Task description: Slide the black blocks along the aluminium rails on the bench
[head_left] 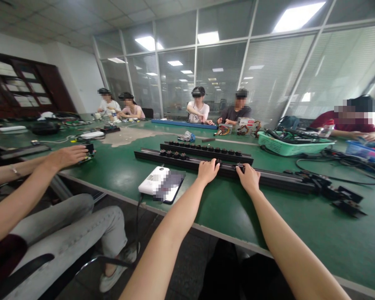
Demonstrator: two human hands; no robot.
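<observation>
From the head view I have a long black rail (227,171) lying on the green surface (121,173), both hands at its middle. Left hand (209,171) — fingers curled, thumb and forefinger nearly together at a small black block. Right hand (250,179) just beside, thumb and finger a little apart at another block (240,167). Whether either grips or merely presses, I can't tell; blocks partly covered.

Four more blocks (175,155) sit along the rail, left of the hands. Second rail (206,153) behind, a row of blocks on it. Loose black parts (346,198) near the right end. White device (153,180) and phone (176,191) by the near edge; green basket (296,148) of cables beyond, to the right.
</observation>
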